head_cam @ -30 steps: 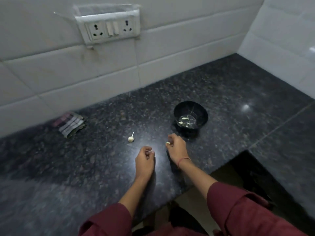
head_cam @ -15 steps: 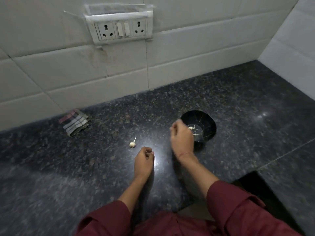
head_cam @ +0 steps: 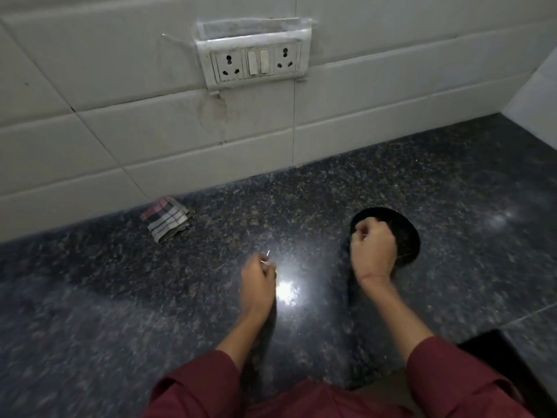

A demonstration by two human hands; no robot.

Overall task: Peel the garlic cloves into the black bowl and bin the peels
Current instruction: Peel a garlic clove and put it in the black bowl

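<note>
A folded checked cloth (head_cam: 167,218) lies on the dark speckled granite countertop (head_cam: 452,191), close against the foot of the white tiled wall (head_cam: 90,140) and well to the left of both hands. Nearer the camera, a maroon left sleeve (head_cam: 193,390) leads up a bare forearm to the left hand (head_cam: 259,280), which rests low over the counter with its fingers curled inward. Its fingertips meet a small pale garlic piece (head_cam: 265,261) sitting on the stone, and a thin stalk stands up from the piece just beyond the knuckles. The blur hides whether the fingers pinch the piece or only touch it. Just right of that hand a bright patch of reflected light (head_cam: 286,289) glares on the stone. High on the wall above, a white double socket plate (head_cam: 256,63) with two switches in its middle is partly covered by clear plastic. Further right, the right hand (head_cam: 373,248) hangs over the near left part of the black bowl (head_cam: 405,236), fingers bent into a loose fist. A tiny pale glint shows at the fingertips, but I cannot tell whether they hold anything. The bowl stands on the counter well apart from the garlic piece, and the hand and the dim light hide its inside. The right sleeve (head_cam: 452,372), also maroon, enters from the lower right beside a black shape (head_cam: 512,369) too dark to identify.
</note>
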